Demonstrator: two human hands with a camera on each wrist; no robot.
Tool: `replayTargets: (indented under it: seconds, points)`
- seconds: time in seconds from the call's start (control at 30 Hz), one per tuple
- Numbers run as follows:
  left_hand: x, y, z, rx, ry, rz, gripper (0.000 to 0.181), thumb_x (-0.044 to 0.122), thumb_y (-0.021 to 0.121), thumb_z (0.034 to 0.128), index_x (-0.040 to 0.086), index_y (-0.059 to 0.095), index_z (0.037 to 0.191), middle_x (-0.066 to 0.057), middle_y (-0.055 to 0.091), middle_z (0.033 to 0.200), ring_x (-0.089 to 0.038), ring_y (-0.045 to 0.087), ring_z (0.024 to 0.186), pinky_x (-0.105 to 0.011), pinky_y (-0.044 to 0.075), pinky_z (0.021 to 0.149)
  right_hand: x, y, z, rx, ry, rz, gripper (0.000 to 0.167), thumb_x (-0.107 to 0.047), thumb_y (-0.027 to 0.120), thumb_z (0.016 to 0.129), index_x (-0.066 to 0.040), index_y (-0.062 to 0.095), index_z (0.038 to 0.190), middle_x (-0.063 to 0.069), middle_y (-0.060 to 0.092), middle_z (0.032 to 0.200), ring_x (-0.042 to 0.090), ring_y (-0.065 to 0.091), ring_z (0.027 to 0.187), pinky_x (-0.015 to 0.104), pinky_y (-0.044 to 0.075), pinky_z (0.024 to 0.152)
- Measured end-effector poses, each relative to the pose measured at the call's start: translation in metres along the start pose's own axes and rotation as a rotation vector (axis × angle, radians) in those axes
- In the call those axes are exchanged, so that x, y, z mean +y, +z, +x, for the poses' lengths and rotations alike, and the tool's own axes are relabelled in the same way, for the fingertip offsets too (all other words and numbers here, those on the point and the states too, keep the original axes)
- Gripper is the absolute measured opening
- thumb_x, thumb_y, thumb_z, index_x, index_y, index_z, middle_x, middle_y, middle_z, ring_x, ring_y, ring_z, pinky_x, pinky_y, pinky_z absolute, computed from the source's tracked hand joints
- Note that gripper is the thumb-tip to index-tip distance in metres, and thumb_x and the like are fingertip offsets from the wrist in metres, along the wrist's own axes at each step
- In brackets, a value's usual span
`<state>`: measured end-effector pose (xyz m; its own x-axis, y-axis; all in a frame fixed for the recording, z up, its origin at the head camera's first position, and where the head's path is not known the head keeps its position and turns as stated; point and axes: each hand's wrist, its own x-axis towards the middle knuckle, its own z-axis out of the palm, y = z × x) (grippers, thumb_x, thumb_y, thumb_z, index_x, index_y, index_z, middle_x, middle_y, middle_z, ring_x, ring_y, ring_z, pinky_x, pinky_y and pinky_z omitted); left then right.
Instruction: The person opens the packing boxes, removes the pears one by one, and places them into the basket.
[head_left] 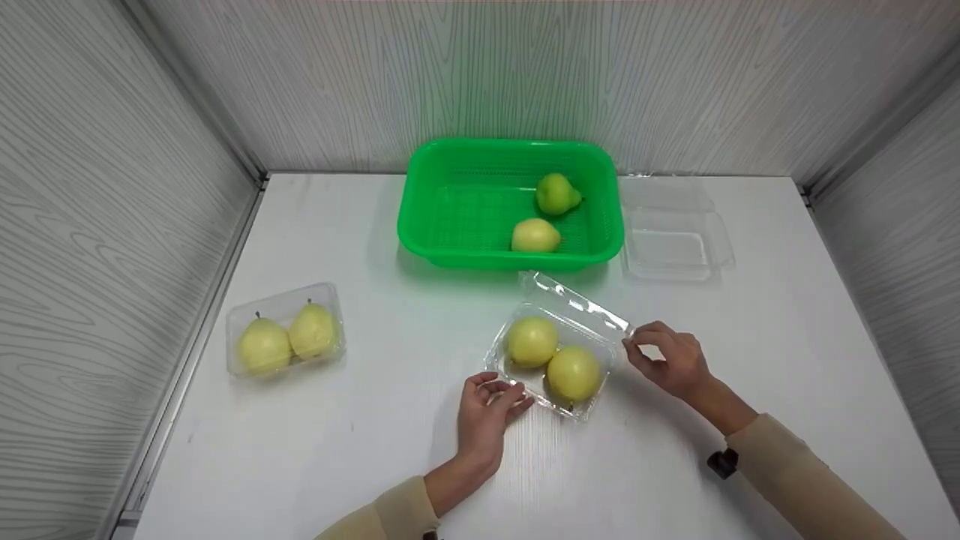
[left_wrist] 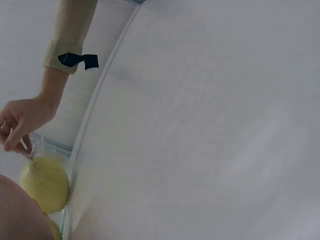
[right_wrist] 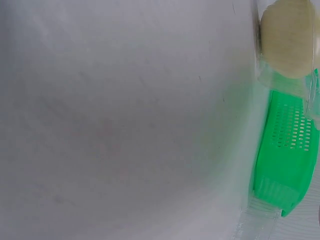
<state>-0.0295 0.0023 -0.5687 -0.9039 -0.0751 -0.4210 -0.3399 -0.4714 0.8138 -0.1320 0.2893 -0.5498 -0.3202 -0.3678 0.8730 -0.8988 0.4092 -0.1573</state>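
Observation:
Two yellow-green pears, a left one (head_left: 532,341) and a right one (head_left: 573,373), lie in a clear plastic clamshell box (head_left: 553,406) in the middle of the table. Its lid (head_left: 574,300) is raised along the far side. My right hand (head_left: 670,358) pinches the lid's right corner between thumb and fingers. At the near left edge, my left hand (head_left: 484,420) holds the box's rim with curled fingers. The left wrist view shows a pear (left_wrist: 47,186) below the right hand (left_wrist: 25,122); the right wrist view catches a pear (right_wrist: 287,37) through clear plastic.
Behind the box stands a green basket (head_left: 465,259) holding two pears, a greener one (head_left: 556,195) and a paler one (head_left: 535,235). An open clear box (head_left: 667,255) lies right of it. At the left sits a closed clear box (head_left: 330,292) with two pears. Panels wall in the table.

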Motion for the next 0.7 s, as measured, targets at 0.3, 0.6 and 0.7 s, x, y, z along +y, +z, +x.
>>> replayTargets:
  seconds: [0.3,0.6,0.7]
  points:
    - [0.022,-0.022,0.023,-0.024,0.037,0.070,0.051,0.005,0.073,0.0946,-0.002,0.048,0.139,-0.006,0.057,0.107,-0.016,0.070,0.095,-0.034,0.066,0.093,0.000,0.002,-0.003,0.065,0.140,0.084,0.027,-0.017,0.070,0.100,0.006,0.065,0.087,0.014,0.066,0.077,0.024,0.069,0.066,0.006,0.057,0.084]
    - [0.049,-0.040,0.053,-0.178,0.006,0.163,0.054,0.008,0.069,0.0982,-0.003,0.047,0.147,-0.003,0.058,0.109,-0.017,0.069,0.094,-0.031,0.065,0.086,-0.010,0.002,-0.001,0.064,0.353,0.144,0.032,0.026,0.076,0.069,0.009,0.063,0.093,0.018,0.065,0.084,0.008,0.069,0.084,0.008,0.059,0.080]
    - [0.058,-0.042,0.060,-0.226,-0.024,0.188,0.054,0.007,0.068,0.0984,-0.003,0.048,0.147,-0.002,0.060,0.107,-0.016,0.068,0.091,-0.031,0.065,0.082,-0.013,0.004,0.000,0.086,0.420,0.166,0.034,0.030,0.074,0.068,0.011,0.062,0.095,0.019,0.063,0.085,0.003,0.068,0.087,0.008,0.059,0.077]
